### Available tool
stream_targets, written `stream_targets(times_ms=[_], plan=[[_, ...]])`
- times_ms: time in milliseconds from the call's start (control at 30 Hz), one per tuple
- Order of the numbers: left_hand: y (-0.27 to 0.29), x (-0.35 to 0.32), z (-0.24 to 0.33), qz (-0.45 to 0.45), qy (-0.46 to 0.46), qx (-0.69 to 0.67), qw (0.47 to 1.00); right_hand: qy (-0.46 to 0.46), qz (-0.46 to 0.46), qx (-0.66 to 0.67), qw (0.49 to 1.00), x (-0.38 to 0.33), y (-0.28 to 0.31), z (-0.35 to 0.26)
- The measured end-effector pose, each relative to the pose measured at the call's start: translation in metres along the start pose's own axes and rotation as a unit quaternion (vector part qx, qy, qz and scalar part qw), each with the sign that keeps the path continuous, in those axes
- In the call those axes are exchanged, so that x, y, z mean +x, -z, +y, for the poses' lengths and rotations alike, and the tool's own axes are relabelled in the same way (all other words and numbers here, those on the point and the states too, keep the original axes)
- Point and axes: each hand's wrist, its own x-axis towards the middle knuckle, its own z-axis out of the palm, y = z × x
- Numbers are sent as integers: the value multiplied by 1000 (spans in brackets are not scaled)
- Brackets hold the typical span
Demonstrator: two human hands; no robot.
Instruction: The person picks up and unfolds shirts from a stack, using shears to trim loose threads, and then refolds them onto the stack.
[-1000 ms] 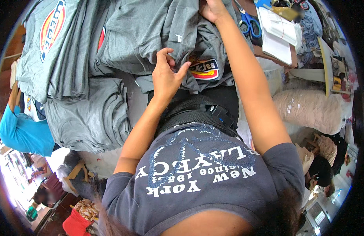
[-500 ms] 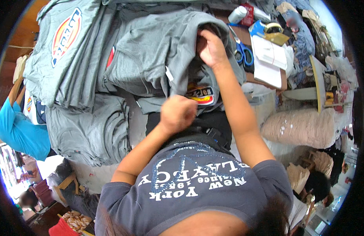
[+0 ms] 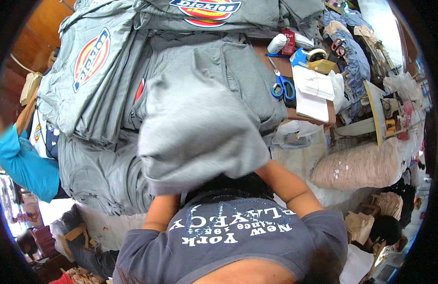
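Observation:
A grey T-shirt [image 3: 200,132], blurred by motion, billows up in front of me over both my hands. My left forearm [image 3: 161,212] runs up under its lower left edge, and my right forearm [image 3: 290,187] under its lower right edge. The cloth hides both hands, so I cannot see how the fingers grip. Behind the raised shirt lies a pile of flat grey T-shirts [image 3: 249,78]. Stacked to the left are more grey T-shirts [image 3: 122,71] with a large red and yellow printed badge, and nearer me a lower stack of grey T-shirts [image 3: 96,175].
Right of the pile, a brown board [image 3: 261,47] bears blue-handled scissors [image 3: 282,87], white paper slips [image 3: 314,85], a tape dispenser [image 3: 318,59] and a white bottle [image 3: 276,43]. A large wrapped beige bundle [image 3: 356,165] lies further right. Someone in a blue top [image 3: 29,163] is at the left.
Both hands, seen before at the grey T-shirt's edge and near its badge, are now covered by cloth. The shirt has come up off the pile toward me. My view has shifted slightly.

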Motion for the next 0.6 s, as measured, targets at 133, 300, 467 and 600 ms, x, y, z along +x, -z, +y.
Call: stream_targets(times_ms=[133,300,467,600], plan=[[8,-4,10,19,-41,43,998,61,35,68,995,1,7,-13],[7,-4,33,20,-90,76,993,49,501,86,860,13,36,-4],[2,-1,38,20,-112,103,988,-44,722,67,687,49,71,25],[9,-1,48,25,-132,118,984,-14,793,134,594,4,121,12]])
